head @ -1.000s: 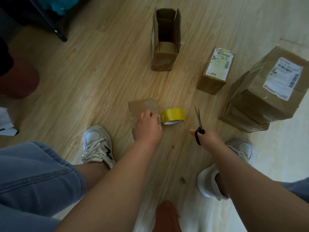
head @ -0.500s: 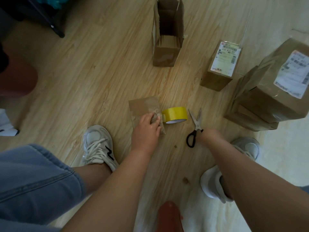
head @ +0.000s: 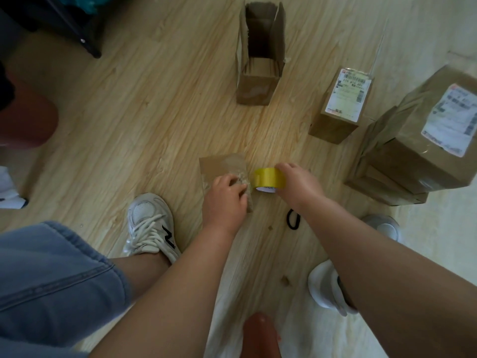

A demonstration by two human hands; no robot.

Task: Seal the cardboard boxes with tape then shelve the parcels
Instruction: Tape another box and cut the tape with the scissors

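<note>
Sealing step. Our left hand (head: 224,200) clamps flat brown cardboard box (head: 221,165); right hand (head: 299,186) grips yellow tape roll (head: 267,177) beside left fingertips. Next, likely: draw tape across.

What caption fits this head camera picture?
Taping time: left hand holds small cardboard box, right hand grips yellow tape roll.

Parcel packing in what looks like a room at home: a pale wood-plank floor (head: 154,99) carries a labelled cardboard parcel (head: 343,99), an open box (head: 255,89) and a yellow tape roll (head: 268,177); a dark furniture leg (head: 84,42) stands near its far-left edge.
</note>
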